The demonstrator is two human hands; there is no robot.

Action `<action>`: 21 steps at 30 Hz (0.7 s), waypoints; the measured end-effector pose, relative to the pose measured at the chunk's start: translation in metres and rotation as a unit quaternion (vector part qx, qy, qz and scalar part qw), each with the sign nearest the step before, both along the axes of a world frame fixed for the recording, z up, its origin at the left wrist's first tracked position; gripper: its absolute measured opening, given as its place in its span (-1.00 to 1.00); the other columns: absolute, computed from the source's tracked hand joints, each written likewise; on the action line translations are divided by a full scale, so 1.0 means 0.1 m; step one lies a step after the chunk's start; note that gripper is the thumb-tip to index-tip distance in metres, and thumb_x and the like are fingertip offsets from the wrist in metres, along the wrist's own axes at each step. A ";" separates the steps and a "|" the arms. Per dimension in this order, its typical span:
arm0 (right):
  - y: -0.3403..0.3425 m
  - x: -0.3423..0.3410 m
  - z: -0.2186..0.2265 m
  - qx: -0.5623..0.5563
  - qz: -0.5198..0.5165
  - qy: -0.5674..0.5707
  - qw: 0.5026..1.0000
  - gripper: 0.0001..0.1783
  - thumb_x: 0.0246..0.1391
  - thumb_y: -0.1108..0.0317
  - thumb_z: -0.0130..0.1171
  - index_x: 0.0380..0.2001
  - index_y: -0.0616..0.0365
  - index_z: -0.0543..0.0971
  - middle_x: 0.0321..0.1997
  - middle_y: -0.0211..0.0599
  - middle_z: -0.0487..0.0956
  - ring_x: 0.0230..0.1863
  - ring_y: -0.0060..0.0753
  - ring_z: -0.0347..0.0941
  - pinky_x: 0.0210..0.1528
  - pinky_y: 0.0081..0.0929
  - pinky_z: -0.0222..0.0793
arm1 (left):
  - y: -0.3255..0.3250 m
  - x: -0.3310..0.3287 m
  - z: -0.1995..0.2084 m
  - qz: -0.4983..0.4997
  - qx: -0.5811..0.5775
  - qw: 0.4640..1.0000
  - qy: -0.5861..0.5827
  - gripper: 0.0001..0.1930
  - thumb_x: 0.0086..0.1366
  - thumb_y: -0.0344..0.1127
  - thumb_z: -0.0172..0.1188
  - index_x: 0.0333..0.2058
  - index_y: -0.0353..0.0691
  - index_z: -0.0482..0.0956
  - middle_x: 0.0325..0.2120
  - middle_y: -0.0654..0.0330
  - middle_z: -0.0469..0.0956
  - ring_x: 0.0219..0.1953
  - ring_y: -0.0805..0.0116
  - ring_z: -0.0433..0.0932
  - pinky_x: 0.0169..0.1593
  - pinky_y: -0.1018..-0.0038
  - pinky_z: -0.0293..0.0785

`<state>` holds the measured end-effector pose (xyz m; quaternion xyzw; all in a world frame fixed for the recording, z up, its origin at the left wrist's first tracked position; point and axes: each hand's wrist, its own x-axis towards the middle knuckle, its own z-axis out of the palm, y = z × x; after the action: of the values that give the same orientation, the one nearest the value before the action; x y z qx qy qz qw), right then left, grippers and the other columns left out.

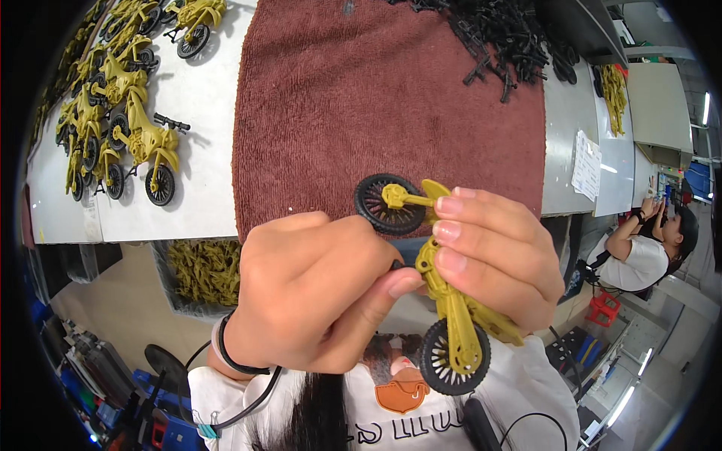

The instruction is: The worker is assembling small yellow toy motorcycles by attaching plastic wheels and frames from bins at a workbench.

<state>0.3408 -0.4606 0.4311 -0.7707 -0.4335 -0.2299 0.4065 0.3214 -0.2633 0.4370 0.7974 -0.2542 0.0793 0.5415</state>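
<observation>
In front of my chest, my right hand is closed around a yellow toy motorcycle. One black spoked wheel points up and away, the other hangs down near my shirt. My left hand is closed, its thumb and finger pinching a small black part at the side of the yellow body. Most of that part is hidden by my fingers, so its kind does not show. The upper wheel's edge lies right by my left knuckles.
A brown-red towel covers the middle of the white table. Several yellow toy motorcycles stand at the left. Black plastic parts are heaped at the back right. Below the table edge sits a bin of yellow pieces. A person sits at far right.
</observation>
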 end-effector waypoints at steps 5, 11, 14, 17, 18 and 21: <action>0.00 0.05 0.02 0.003 0.010 0.007 1.000 -0.76 -0.19 0.46 0.30 -0.35 0.29 0.60 -0.29 -0.13 0.60 -0.20 -0.12 0.59 -0.14 -0.28 0.61 | 0.01 -0.03 0.08 -0.004 -0.039 0.990 0.133 -0.82 0.10 -0.41 0.27 -0.58 -0.27 0.46 -0.72 0.13 0.34 -0.71 0.17 0.38 -0.62 0.37 0.26; -0.01 0.02 -0.07 0.129 0.062 0.266 0.954 -0.62 -0.15 0.53 0.37 -0.18 0.33 0.54 -0.21 -0.05 0.55 -0.20 -0.21 0.59 -0.15 -0.44 0.57 | 0.02 0.01 0.02 0.119 0.089 0.982 -0.117 -0.52 0.04 0.08 0.30 -0.40 -0.31 0.53 -0.48 0.13 0.50 -0.44 0.28 0.45 -0.36 0.44 0.33; 0.02 -0.04 -0.13 0.245 0.088 0.408 0.875 -0.53 -0.19 0.50 0.44 -0.15 0.31 0.51 -0.09 -0.08 0.48 -0.18 -0.38 0.54 -0.15 -0.51 0.53 | -0.03 0.06 -0.21 0.105 0.053 0.984 -0.137 -0.46 -0.03 0.11 0.32 -0.31 -0.30 0.54 -0.37 0.11 0.52 -0.33 0.23 0.47 -0.24 0.38 0.33; 0.05 -0.07 -0.12 0.254 0.082 0.477 0.838 -0.55 -0.19 0.50 0.44 -0.17 0.33 0.51 -0.11 -0.08 0.48 -0.14 -0.40 0.53 -0.16 -0.52 0.52 | -0.09 0.02 -0.36 0.079 -0.005 0.987 -0.138 -0.53 0.03 0.03 0.35 -0.30 -0.28 0.55 -0.36 0.11 0.54 -0.33 0.25 0.49 -0.22 0.37 0.30; 0.08 -0.09 -0.12 0.276 0.079 0.495 0.820 -0.54 -0.19 0.52 0.43 -0.16 0.35 0.51 -0.10 -0.03 0.49 -0.16 -0.40 0.54 -0.19 -0.53 0.54 | -0.10 0.04 -0.39 0.080 -0.034 0.987 -0.133 -0.60 0.06 -0.04 0.34 -0.31 -0.27 0.55 -0.37 0.12 0.54 -0.34 0.27 0.50 -0.23 0.38 0.28; 0.11 -0.12 -0.17 0.305 0.089 0.510 0.799 -0.58 -0.17 0.54 0.41 -0.18 0.35 0.52 -0.12 0.04 0.52 -0.20 -0.36 0.57 -0.23 -0.54 0.55 | -0.11 0.03 -0.45 0.088 -0.064 0.985 -0.135 -0.70 0.11 -0.15 0.33 -0.33 -0.25 0.55 -0.38 0.13 0.55 -0.37 0.30 0.50 -0.25 0.40 0.24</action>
<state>0.3287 -0.4494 0.4137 -0.5705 -0.1370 0.1134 0.8018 0.3245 -0.2747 0.3915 0.7626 -0.2479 0.2496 0.5428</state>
